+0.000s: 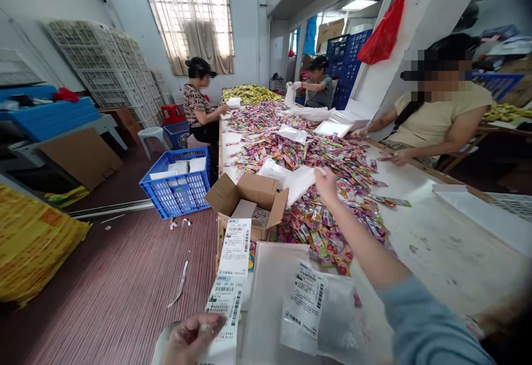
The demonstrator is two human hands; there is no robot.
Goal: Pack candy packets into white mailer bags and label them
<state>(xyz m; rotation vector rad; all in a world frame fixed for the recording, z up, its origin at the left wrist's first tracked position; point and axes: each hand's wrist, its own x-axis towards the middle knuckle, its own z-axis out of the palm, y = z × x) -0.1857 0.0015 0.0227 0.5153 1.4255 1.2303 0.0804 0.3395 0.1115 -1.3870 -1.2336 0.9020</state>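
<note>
1. nearest, the left hand (pixel 193 338) has thumb and fingers pinched on the label strip (pixel 235 247); light, even tension should limit creasing.
2. the strip runs near to far, its far end leaning right, against the carton (pixel 258 186).
3. the right hand (pixel 327 186) is closed on a white bag (pixel 300 183) above the packets (pixel 318 240); an edge grip suits it.
4. the bag slants far right to near left.

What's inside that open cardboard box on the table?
The open cardboard box has a pale, flat-topped block inside, with small printed items beside it. Whatever lies beneath them is covered, so I can't tell.
</note>
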